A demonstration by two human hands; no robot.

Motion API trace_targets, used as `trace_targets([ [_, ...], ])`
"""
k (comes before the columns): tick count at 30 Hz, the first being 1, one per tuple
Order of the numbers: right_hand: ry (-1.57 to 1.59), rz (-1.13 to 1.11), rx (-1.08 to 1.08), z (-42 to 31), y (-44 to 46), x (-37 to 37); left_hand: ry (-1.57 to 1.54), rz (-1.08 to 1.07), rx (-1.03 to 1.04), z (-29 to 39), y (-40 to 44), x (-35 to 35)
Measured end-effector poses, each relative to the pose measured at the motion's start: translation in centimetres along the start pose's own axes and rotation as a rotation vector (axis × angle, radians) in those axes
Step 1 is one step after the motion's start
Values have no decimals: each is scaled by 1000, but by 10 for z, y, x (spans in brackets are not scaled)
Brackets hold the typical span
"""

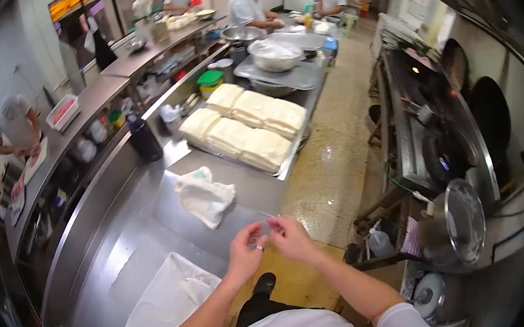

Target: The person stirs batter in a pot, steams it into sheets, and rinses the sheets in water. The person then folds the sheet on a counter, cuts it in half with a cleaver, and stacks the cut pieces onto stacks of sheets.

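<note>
My left hand [247,249], with a ring on one finger, is held in front of my body with its fingers curled in. Close beside it, my right hand [292,239] has its fingers pinched together. The fingertips nearly meet; anything between them is too small or clear to make out. Both hands hover at the edge of the steel worktable [123,242]. A crumpled white cloth [207,197] lies on the table just beyond my left hand. Farther off, a tray holds several thick blocks of pale, layered sheets [265,148]. A white sheet [169,298] lies near my left forearm.
Past the tray stand a large bowl [275,55] and a green-lidded tub [210,81]. A dark bottle [144,137] stands at the table's left edge. On the right are a stove [437,113] and a metal pot [451,226]. Several co-workers stand at other counters.
</note>
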State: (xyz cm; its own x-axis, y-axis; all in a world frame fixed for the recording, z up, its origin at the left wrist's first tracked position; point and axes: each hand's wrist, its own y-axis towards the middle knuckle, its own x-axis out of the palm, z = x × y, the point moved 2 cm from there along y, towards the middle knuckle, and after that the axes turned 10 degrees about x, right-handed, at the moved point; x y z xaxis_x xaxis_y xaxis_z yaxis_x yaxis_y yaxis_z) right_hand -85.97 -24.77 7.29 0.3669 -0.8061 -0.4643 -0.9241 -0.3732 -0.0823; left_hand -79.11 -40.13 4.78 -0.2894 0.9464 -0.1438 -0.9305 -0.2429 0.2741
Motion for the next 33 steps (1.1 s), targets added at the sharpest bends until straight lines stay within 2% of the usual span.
trace_targets([
  [5,-222,23,-242,-35,121,82,-120,257,-142,-29,32,-81],
  [7,-340,92,-312,-50,154,110,-107,272,-150,-46,35,-101],
  [10,-605,-22,-258,-58,186,142,-131,308,-195,-51,41,-117],
  [14,-612,-47,-188,-47,205,166,-165,326,-233,-60,44,-124],
  [18,-535,-56,-202,-38,193,152,-180,302,-249,-47,48,-121],
  [21,-476,-27,-215,-36,154,121,-221,227,-253,-28,42,-109],
  [28,-424,96,-111,-12,28,1,-321,-173,-227,40,-4,-26],
  [31,-406,173,-40,10,-49,-51,-305,-492,-213,77,-30,23],
  [33,-421,239,14,27,-107,-83,-307,-666,-129,104,-50,58],
])
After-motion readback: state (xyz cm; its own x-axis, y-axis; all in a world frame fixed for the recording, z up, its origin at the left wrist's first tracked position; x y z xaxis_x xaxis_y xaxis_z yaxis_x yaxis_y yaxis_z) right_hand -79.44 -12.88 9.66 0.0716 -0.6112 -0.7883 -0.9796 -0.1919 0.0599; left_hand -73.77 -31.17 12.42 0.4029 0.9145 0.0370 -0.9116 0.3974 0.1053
